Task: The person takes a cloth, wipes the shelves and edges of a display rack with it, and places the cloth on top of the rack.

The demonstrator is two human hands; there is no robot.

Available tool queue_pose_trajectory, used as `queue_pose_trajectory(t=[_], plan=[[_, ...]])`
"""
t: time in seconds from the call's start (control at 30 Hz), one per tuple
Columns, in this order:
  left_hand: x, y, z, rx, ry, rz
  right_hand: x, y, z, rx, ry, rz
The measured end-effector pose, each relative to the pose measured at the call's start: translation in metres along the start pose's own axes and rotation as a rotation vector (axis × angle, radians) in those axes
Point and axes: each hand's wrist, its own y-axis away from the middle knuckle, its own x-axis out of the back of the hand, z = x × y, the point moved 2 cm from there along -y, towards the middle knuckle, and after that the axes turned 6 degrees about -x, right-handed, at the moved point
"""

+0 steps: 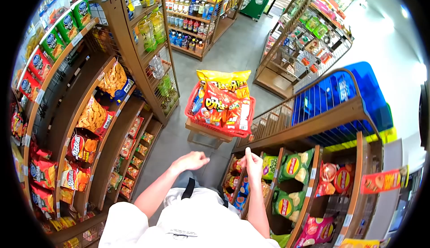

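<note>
Both hands are held out in front of my body, over the aisle floor. My left hand [192, 160] is loosely bent, its fingers apart, with nothing seen in it. My right hand [251, 162] has its fingers curled in and one digit pointing up; nothing shows in it. Ahead of them, a red plastic basket [191, 107] rests on a wooden stand [201, 131]. Red snack bags [215, 107] fill its front, and a yellow snack bag [224, 75] stands behind them. Neither hand touches the basket or the bags.
Curved shelves [92, 127] with chip bags line my left side. On the right, lower shelves [313, 172] hold green and red chip bags [296, 165], beside blue containers [345, 95]. A drinks shelf [192, 17] and another rack [309, 33] stand farther ahead, with grey floor [215, 55] between.
</note>
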Motion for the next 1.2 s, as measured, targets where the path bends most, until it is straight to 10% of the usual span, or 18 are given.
queue_pose_trajectory(t=[0.13, 0.67, 1.2], plan=[[0.093, -0.052, -0.026, -0.083, 0.215, 0.32, -0.08, -0.063, -0.04, 0.071, -0.209, -0.031], [-0.013, 0.003, -0.044, 0.394, 0.51, 0.623, -0.139, -0.263, -0.008, -0.16, 0.133, -0.377], [-0.037, 0.053, -0.054, 0.41, 0.595, 0.75, -0.136, -0.221, -0.004, -0.049, -0.018, -0.275]])
